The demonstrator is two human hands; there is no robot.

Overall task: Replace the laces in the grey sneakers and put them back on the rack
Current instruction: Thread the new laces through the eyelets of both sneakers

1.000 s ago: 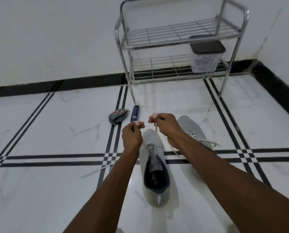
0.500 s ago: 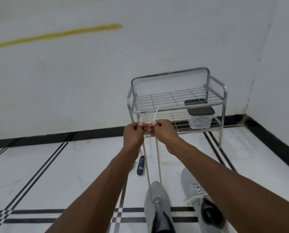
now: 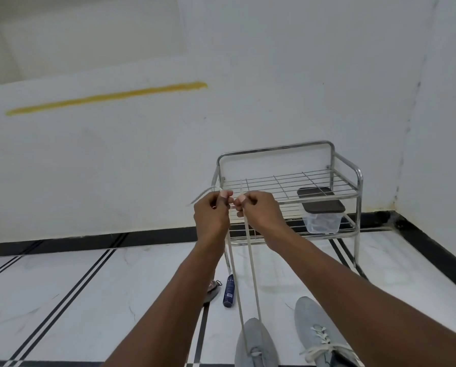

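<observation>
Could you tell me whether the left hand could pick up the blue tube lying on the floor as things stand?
Probably not yet: the left hand pinches one strand of the lace, raised well above the blue tube. Nothing covers the tube.

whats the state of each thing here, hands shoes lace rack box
left hand: pinching one lace end
right hand: pinching the other end
lace: two strands pulled taut, up from the left sneaker
left sneaker: on floor, barely laced
right sneaker: on floor, laced
rack: upright
container: lidded, on lower shelf
</observation>
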